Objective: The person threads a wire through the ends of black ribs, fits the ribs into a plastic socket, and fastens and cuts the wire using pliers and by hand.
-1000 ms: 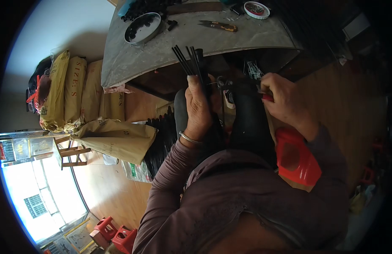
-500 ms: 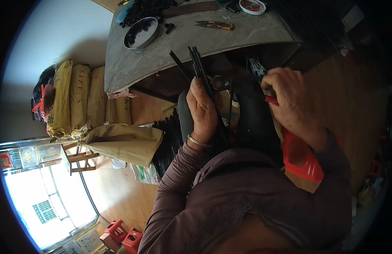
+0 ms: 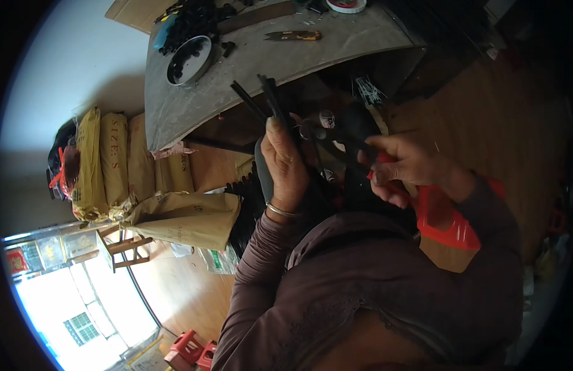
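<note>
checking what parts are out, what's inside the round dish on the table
The round dish holds small dark pieces, with some of its pale bottom bare. Whatever lies beneath the pieces is covered, and they are too small to identify.

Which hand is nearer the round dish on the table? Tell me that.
Left. The left hand, gripping black rods, is short of the dish and to its right; the right hand, on a red-handled tool, is farther right.

The picture's top cuts off the table's (image 3: 249, 65) far edge and a white lid (image 3: 347, 9). The left hand (image 3: 285, 166) partly hides black rods (image 3: 248, 101).
</note>
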The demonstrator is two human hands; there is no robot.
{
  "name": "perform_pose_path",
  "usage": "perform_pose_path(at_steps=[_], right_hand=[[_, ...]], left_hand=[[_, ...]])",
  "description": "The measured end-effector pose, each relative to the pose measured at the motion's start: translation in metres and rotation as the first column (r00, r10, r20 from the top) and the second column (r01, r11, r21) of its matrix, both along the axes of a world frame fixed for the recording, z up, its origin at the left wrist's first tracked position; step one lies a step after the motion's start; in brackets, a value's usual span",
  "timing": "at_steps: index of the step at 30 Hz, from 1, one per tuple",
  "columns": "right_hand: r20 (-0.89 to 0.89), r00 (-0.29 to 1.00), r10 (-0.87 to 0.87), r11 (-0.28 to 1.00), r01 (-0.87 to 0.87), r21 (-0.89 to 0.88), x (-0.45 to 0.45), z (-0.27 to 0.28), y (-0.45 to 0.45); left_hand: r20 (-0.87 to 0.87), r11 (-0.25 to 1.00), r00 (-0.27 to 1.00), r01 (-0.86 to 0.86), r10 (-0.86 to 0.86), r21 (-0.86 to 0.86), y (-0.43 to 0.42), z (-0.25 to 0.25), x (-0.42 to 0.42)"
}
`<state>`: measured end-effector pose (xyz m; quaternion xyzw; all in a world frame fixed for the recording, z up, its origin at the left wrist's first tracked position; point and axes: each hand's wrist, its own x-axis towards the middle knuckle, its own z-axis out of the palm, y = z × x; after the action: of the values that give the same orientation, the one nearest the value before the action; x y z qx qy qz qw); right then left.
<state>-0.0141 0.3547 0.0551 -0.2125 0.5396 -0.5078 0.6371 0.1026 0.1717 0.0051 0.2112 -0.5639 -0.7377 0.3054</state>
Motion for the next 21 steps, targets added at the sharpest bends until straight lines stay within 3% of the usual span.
perform_pose_path(at_steps=[1,2,4,5,6,7,8,10,11,12,13,14,15,16,17,18,20,21], right_hand=[[0.292,0.955,0.047,0.999,-0.042,-0.024,0.001,-0.002,0.003],[0.292,0.956,0.027,0.999,-0.02,-0.025,0.001,-0.009,0.006],[0.531,0.808,0.254,0.958,-0.136,-0.251,-0.001,-0.029,0.01],[0.535,0.808,0.245,0.959,-0.12,-0.257,-0.006,-0.02,0.008],[0.275,0.904,0.326,0.945,-0.316,-0.081,-0.013,0.0,0.004],[0.01,0.894,0.447,0.884,-0.444,0.148,-0.017,0.01,0.002],[0.009,0.894,0.448,0.885,-0.445,0.141,-0.016,0.008,0.001],[-0.445,0.847,0.29,0.952,-0.301,0.049,-0.013,0.004,0.0],[-0.449,0.843,0.296,0.95,-0.308,0.047,-0.011,0.0,0.001],[-0.776,0.623,0.095,0.978,-0.205,-0.045,-0.008,-0.007,0.004],[-0.949,0.289,-0.129,0.974,-0.145,-0.176,-0.007,-0.012,0.004],[-0.923,0.283,-0.259,0.935,-0.166,-0.313,-0.007,-0.012,0.002],[-0.922,0.291,-0.253,0.933,-0.177,-0.312,-0.007,-0.009,0.003],[-0.62,0.784,-0.027,0.976,-0.114,-0.186,-0.007,-0.005,0.007],[-0.065,0.99,0.128,0.991,-0.131,-0.04,-0.008,-0.002,0.011],[-0.069,0.99,0.125,0.991,-0.128,-0.039,-0.006,-0.009,0.013],[0.301,0.93,0.211,0.977,-0.211,-0.032,0.001,-0.021,0.01],[0.298,0.93,0.215,0.976,-0.215,-0.035,-0.003,-0.013,0.009]], left_hand=[[-0.009,0.998,0.999,0.053,-0.052,0.035,-0.002,0.001,0.003],[-0.022,0.992,0.994,0.107,-0.106,0.067,-0.005,0.003,0.004],[0.01,0.99,0.99,0.142,-0.142,0.015,-0.01,0.004,0.006],[0.042,0.987,0.987,0.157,-0.155,-0.033,-0.011,0.004,0.006],[0.034,0.971,0.985,0.175,-0.172,-0.16,-0.007,0.026,0.004],[0.04,0.97,0.984,0.18,-0.175,-0.165,-0.01,0.022,0.003],[0.075,0.971,0.985,0.164,-0.153,-0.173,-0.013,0.016,0.001],[0.105,0.973,0.987,0.143,-0.125,-0.183,-0.014,0.012,0.0],[0.029,0.989,0.99,0.141,-0.14,-0.047,-0.011,0.014,0.0],[-0.048,0.986,0.989,0.142,-0.139,0.088,-0.01,0.015,0.0],[-0.045,0.988,0.991,0.126,-0.123,0.085,-0.011,0.014,0.001],[-0.072,0.989,0.99,0.124,-0.118,0.076,-0.012,0.012,0.001],[-0.096,0.99,0.989,0.123,-0.116,0.069,-0.012,0.01,0.003],[-0.089,0.991,0.99,0.115,-0.108,0.072,-0.011,0.011,0.004],[-0.051,0.993,0.994,0.101,-0.098,0.065,-0.009,0.016,0.002],[-0.016,0.994,0.996,0.091,-0.09,0.058,-0.008,0.019,-0.001],[0.007,0.997,0.998,0.068,-0.067,-0.025,-0.002,0.025,-0.001],[0.03,0.993,0.999,0.038,-0.035,-0.111,-0.001,0.026,-0.001]])
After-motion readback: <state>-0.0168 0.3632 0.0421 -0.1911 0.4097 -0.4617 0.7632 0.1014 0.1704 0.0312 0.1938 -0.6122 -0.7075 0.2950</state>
